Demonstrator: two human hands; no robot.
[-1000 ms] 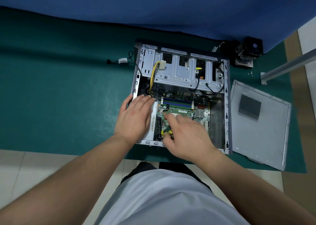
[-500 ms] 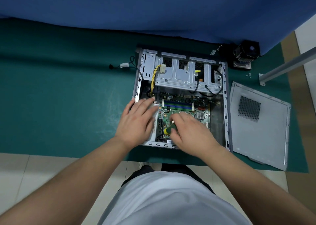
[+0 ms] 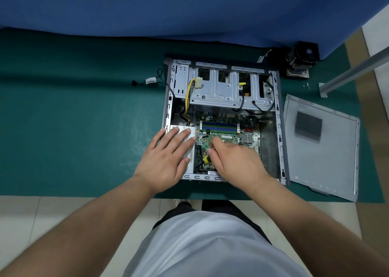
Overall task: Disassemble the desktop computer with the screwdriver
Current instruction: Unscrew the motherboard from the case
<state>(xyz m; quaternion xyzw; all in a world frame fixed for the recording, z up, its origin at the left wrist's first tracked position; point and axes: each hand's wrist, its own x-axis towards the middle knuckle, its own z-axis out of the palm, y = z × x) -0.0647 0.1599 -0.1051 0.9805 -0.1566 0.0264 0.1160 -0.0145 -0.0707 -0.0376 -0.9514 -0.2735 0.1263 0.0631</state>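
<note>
An open desktop computer case (image 3: 277,112) lies on its side on a green mat. Inside it are a green motherboard (image 3: 227,129) and a silver drive cage (image 3: 223,91) at the far end. My left hand (image 3: 168,158) rests flat, fingers straight, on the silver power supply (image 3: 189,150) at the case's left side. My right hand (image 3: 233,161) is curled round a screwdriver (image 3: 206,158) with a yellow and black handle, held over the motherboard's near left part. The screwdriver's tip is hidden under my fingers.
The removed grey side panel (image 3: 328,161) lies right of the case. A black cooler fan (image 3: 303,59) and loose screws (image 3: 306,85) sit at the far right, beside a metal bar (image 3: 353,72). A loose cable (image 3: 151,81) trails left of the case.
The view has shifted a little. My right hand moved slightly on the screwdriver over the motherboard. My left hand stays flat on the power supply.
</note>
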